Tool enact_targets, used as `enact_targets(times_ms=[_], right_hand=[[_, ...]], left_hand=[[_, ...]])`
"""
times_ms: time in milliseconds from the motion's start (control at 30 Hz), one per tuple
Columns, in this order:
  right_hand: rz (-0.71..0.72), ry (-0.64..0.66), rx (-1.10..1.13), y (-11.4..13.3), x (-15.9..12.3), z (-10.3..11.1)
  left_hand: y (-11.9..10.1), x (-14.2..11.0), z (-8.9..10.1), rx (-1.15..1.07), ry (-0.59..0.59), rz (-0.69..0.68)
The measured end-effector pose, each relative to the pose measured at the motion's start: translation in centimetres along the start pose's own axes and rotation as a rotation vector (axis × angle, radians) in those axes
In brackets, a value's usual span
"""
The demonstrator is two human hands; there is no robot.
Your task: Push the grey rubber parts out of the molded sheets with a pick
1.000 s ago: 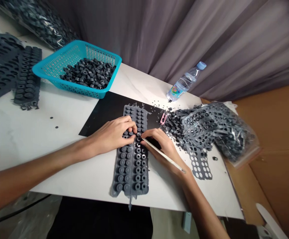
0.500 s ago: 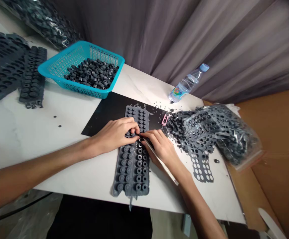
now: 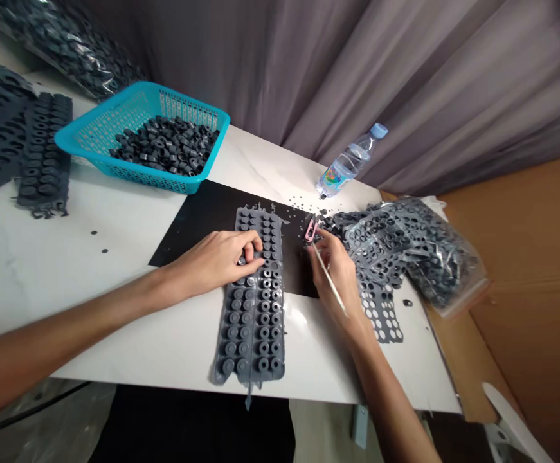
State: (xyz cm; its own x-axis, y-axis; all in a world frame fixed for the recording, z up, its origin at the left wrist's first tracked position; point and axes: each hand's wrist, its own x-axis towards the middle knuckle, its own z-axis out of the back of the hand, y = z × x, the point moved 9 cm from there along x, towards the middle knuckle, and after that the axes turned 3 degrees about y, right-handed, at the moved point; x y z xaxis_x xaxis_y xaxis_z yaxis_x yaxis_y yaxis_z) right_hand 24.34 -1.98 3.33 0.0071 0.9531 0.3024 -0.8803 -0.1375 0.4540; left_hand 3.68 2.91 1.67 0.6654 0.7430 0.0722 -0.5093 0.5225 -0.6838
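A long grey molded rubber sheet [image 3: 256, 302] lies lengthwise before me, with rows of round caps; those in the lower right rows show holes in their tops. My left hand [image 3: 226, 257] rests on the left side of the sheet, its fingers curled down over the caps and the thumb lying across them. My right hand [image 3: 335, 273] is off the sheet to the right, closed around a slim white pen-like tool [image 3: 332, 286] that slants back over the palm. Just beyond its fingertips lie pink thread snips [image 3: 311, 229]; whether the fingers touch them is unclear.
A turquoise basket [image 3: 144, 180] of small black rubber rings stands at back left. A water bottle [image 3: 352, 161] stands behind scattered bits. Perforated scrap sheets [image 3: 380, 241] and a clear bag [image 3: 448, 263] lie right. A black mat [image 3: 197, 218] is under the sheet; more sheets [image 3: 45, 154] lie left.
My right hand has moved away from the sheet, right and slightly up toward the pink snips, carrying the white tool. My left hand stays on the sheet. The view has shifted slightly.
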Motion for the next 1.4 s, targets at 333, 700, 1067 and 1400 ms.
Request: enact_targets(times_ms=[333, 700, 1067, 1400], right_hand=[[0.269, 0.315, 0.275, 5.5, -0.4, -2.5], [0.334, 0.301, 0.197, 6.4, -0.7, -2.7], [0.376, 0.201, -0.186, 6.5, -1.2, -4.4], [-0.063, -0.059, -0.116, -0.6, 0.0, 0.5]], left_hand=[[-0.3, 0.2, -0.1, 0.012, -0.013, -0.045], [-0.2, 0.2, -0.2, 0.042, -0.004, -0.012], [0.1, 0.3, -0.3, 0.051, -0.007, 0.03], [-0.1, 0.2, -0.3, 0.046, 0.033, 0.031]])
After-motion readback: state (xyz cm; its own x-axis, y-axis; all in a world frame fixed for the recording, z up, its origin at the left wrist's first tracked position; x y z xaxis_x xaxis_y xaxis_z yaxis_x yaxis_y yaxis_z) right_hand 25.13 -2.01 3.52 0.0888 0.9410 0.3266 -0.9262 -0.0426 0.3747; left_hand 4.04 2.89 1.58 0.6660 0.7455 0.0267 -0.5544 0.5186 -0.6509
